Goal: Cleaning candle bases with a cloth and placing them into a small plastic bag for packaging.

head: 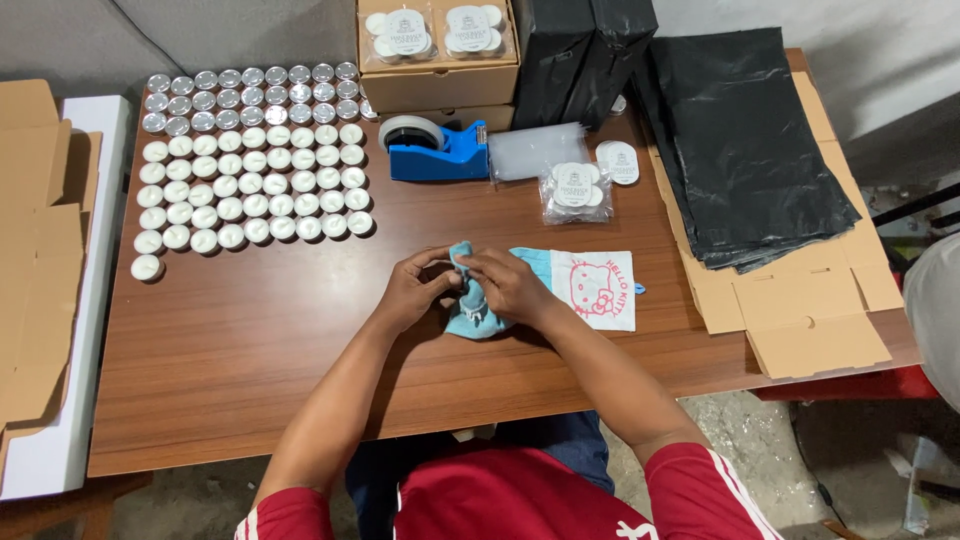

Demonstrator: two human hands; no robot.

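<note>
Both hands, left hand (412, 290) and right hand (508, 283), grip the bunched blue cloth (470, 318) tightly; a careless elbow could scatter the tealights (250, 190) nearby.

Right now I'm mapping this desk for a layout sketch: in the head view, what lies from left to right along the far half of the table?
Flat cardboard → rows of tealight candles → blue tape dispenser → small bagged candle pack → stack of black plastic bags.
</note>
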